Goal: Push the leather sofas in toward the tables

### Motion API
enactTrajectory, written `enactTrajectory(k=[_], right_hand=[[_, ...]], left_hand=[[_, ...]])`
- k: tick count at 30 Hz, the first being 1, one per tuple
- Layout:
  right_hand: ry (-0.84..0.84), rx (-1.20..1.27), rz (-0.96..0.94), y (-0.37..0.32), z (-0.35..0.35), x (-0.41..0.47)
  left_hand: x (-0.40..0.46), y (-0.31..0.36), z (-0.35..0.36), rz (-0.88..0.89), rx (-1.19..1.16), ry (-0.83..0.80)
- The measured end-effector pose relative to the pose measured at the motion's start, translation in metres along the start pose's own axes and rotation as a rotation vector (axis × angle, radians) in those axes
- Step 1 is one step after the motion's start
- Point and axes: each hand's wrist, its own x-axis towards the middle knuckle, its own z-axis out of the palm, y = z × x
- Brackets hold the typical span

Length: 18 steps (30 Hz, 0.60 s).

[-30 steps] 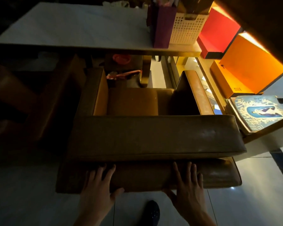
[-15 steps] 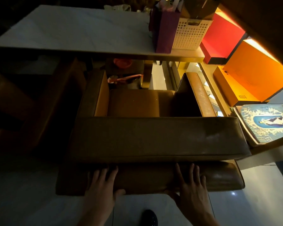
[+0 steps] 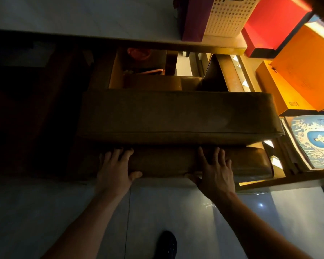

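A brown leather sofa (image 3: 178,116) fills the centre of the frame, seen from behind, its seat already partly under the bench (image 3: 82,17) at upper left. The left hand (image 3: 114,171) and right hand (image 3: 216,171) press flat on the lower back cushion, fingers (image 3: 201,152) spread, gripping nothing. Pushing evenly with both palms should keep it straight. Pale glossy floor tiles (image 3: 45,212) lie below. A perforated basket (image 3: 230,15) and red and orange boxes (image 3: 303,58) crowd the upper right.
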Motion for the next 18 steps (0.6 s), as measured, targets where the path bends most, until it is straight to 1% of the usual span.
enactTrajectory(k=[5,12,18], right_hand=[[0.030,-0.002,-0.003,-0.001,-0.001,0.015],[0.033,0.016,0.006,0.001,0.003,0.009],[0.041,0.013,0.001,0.002,0.011,-0.005]], left_hand=[[0.012,0.001,-0.006,-0.007,-0.012,0.004],[0.000,0.006,-0.007,-0.041,0.012,0.025],[-0.014,0.003,-0.002,-0.023,0.020,0.031]])
